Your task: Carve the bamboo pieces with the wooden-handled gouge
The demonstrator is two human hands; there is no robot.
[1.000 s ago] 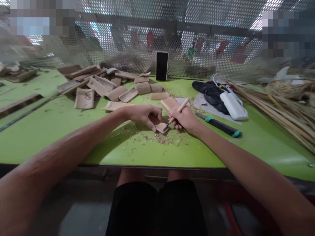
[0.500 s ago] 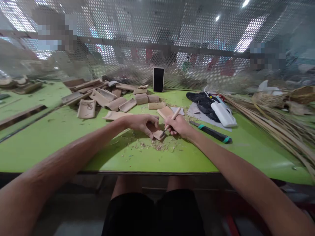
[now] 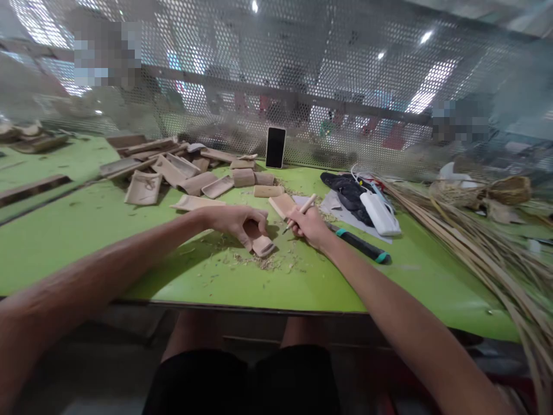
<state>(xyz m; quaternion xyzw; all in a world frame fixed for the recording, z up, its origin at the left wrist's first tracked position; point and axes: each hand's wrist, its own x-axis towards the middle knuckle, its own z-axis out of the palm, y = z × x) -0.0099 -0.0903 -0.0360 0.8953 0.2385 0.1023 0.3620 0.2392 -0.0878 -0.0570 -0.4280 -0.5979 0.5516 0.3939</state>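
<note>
My left hand is closed around a short piece of split bamboo, thumb and fingers on its sides, just above the green table. In my right hand is a wood-handled carving tool, held like a pen with its thin metal tip pointing down and left. That tip is apart from the bamboo piece. Pale shavings lie under and around the held piece. A flat bamboo slat rests just behind my right hand. Beside my right wrist lies a black-and-teal handled tool, its other end partly hidden.
Cut bamboo pieces are heaped at the back left. A phone stands against the perforated metal screen. Right of centre are a dark glove-like bundle and a white device. Long bamboo strips cover the right side.
The carving tool's tip has come off the bamboo piece. My left hand has drawn the piece a little left, away from the tool, and tilted its end up. The camera view has turned slightly.
</note>
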